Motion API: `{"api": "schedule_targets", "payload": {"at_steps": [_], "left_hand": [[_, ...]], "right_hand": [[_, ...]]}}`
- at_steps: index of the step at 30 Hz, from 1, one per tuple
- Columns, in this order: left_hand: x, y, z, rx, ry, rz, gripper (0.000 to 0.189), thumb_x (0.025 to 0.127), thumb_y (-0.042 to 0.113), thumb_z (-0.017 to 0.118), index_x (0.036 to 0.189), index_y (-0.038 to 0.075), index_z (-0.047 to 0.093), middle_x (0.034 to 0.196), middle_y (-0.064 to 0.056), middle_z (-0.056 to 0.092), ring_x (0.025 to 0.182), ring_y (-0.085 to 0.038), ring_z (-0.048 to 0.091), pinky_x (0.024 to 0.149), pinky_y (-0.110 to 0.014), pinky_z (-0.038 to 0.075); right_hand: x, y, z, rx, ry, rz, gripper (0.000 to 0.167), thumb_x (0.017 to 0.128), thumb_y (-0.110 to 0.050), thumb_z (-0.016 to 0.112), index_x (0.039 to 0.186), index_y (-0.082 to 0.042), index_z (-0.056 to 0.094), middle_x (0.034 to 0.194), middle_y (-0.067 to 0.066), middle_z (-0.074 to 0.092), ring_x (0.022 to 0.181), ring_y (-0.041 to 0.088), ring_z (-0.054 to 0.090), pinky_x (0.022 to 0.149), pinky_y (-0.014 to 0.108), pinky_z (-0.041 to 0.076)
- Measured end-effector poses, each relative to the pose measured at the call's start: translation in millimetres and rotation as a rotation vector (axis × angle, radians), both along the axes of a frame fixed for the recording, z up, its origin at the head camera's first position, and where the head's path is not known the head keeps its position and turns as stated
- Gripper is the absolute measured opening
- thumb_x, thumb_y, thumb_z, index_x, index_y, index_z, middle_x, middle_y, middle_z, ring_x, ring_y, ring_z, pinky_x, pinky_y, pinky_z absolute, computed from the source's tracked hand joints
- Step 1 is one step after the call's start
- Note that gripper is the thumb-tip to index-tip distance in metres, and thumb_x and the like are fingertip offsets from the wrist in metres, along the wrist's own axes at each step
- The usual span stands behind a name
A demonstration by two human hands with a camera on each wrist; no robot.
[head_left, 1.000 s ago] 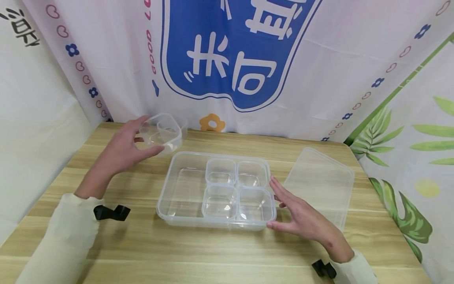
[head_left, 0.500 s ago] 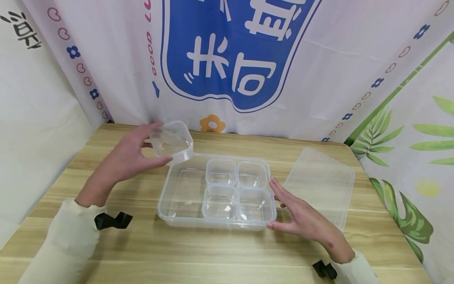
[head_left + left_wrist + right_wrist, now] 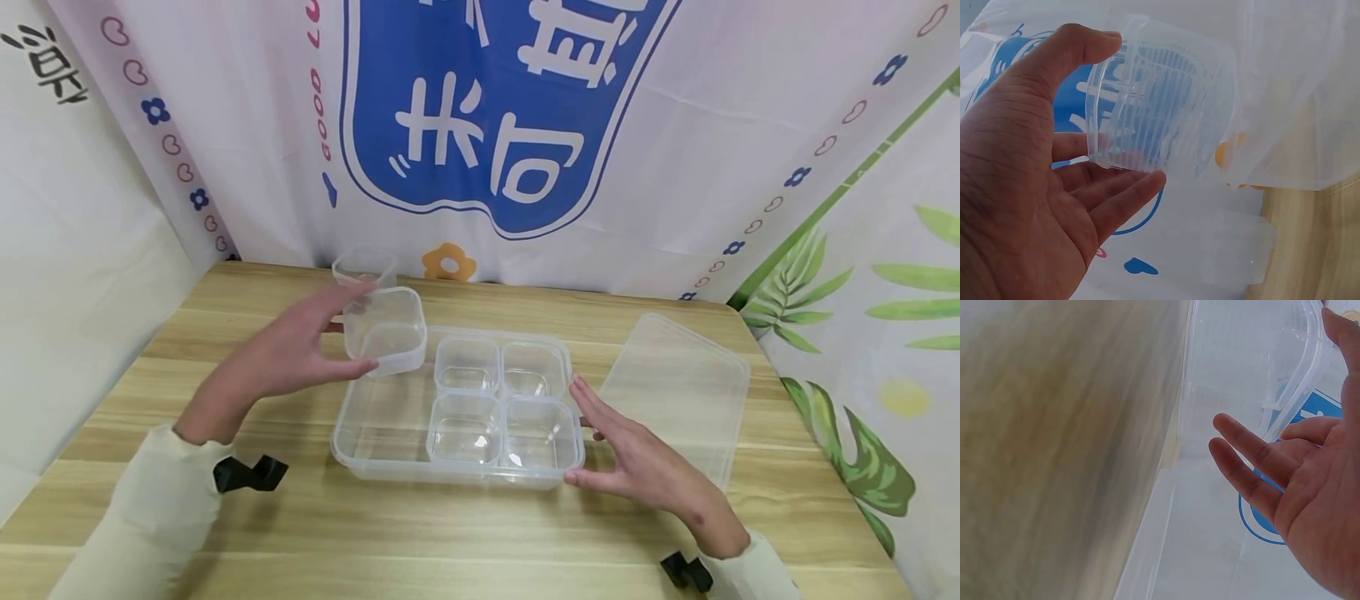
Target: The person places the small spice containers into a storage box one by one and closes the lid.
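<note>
My left hand (image 3: 296,346) grips a small clear plastic container (image 3: 386,333) between thumb and fingers, tilted above the back left corner of a large clear food box (image 3: 450,475). In the left wrist view the thumb lies on one side of the small container (image 3: 1160,100) and the fingertips on the other. Several matching small containers (image 3: 465,429) fill the right part of the large box; its left part shows a bare floor. My right hand (image 3: 641,454) rests at the box's right end with fingers spread, fingertips right at its rim. In the right wrist view the box wall (image 3: 1235,369) lies beside the extended fingers.
Another small clear container (image 3: 365,265) stands at the table's back edge, partly behind the left hand. A flat translucent lid (image 3: 678,392) lies on the wooden table (image 3: 450,542) to the right of the box. A printed cloth (image 3: 285,200) hangs behind the table.
My left hand has carried the small container right and toward me, from the back left to over the large box, uncovering another container behind it. The right hand has stayed in place.
</note>
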State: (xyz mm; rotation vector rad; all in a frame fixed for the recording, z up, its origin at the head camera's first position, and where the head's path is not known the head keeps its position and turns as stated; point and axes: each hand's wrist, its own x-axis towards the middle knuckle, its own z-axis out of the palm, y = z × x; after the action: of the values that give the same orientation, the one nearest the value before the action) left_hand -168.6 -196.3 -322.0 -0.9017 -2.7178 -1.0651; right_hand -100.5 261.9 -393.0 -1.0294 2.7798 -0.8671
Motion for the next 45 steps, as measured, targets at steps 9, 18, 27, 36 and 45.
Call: {"api": "schedule_targets", "payload": {"at_steps": [9, 18, 27, 36, 45], "left_hand": [[-3.0, 4.6, -16.1, -0.024, -0.036, -0.038, 0.089, 0.084, 0.022, 0.086, 0.154, 0.001, 0.036, 0.146, -0.021, 0.045, 0.127, -0.037, 0.050, 0.096, -0.054, 0.054], [-6.1, 5.3, -24.2, -0.032, -0.104, -0.050, 0.095, 0.083, 0.017, 0.085, 0.157, 0.000, 0.029, 0.153, -0.022, 0.038, 0.135, -0.039, 0.045, 0.101, -0.055, 0.050], [-7.1, 6.9, -28.5, -0.104, -0.093, -0.052, 0.091, 0.086, 0.025, 0.083, 0.158, 0.001, 0.033, 0.159, -0.021, 0.036, 0.132, -0.041, 0.051, 0.101, -0.056, 0.050], [-9.3, 9.2, -28.9, -0.215, -0.065, -0.029, 0.090, 0.087, 0.034, 0.081, 0.158, 0.003, 0.037, 0.160, -0.020, 0.037, 0.145, -0.041, 0.036, 0.113, -0.062, 0.034], [-11.2, 13.5, -25.3, -0.258, -0.065, -0.031, 0.087, 0.088, 0.036, 0.078, 0.156, 0.000, 0.039, 0.159, -0.021, 0.038, 0.141, -0.042, 0.041, 0.111, -0.062, 0.037]], "right_hand": [[0.3, 0, -0.7, 0.006, 0.007, -0.003, 0.108, 0.090, -0.049, 0.079, 0.166, -0.010, 0.014, 0.170, 0.011, 0.010, 0.132, 0.030, 0.055, 0.107, 0.049, 0.045], [0.7, 1, -1.3, -0.005, 0.015, 0.006, 0.107, 0.090, -0.046, 0.080, 0.166, -0.010, 0.015, 0.170, 0.010, 0.011, 0.127, 0.026, 0.058, 0.103, 0.047, 0.049], [0.4, 1, -1.3, -0.003, 0.022, 0.006, 0.106, 0.090, -0.046, 0.080, 0.166, -0.010, 0.015, 0.170, 0.011, 0.012, 0.128, 0.026, 0.058, 0.104, 0.047, 0.049], [-0.2, 1, -2.0, 0.007, 0.027, 0.008, 0.107, 0.090, -0.047, 0.079, 0.166, -0.010, 0.015, 0.170, 0.011, 0.011, 0.127, 0.027, 0.058, 0.105, 0.048, 0.047], [0.0, 1, -1.9, 0.019, 0.022, -0.001, 0.107, 0.090, -0.049, 0.078, 0.166, -0.011, 0.014, 0.169, 0.012, 0.012, 0.132, 0.031, 0.054, 0.106, 0.050, 0.045]]}}
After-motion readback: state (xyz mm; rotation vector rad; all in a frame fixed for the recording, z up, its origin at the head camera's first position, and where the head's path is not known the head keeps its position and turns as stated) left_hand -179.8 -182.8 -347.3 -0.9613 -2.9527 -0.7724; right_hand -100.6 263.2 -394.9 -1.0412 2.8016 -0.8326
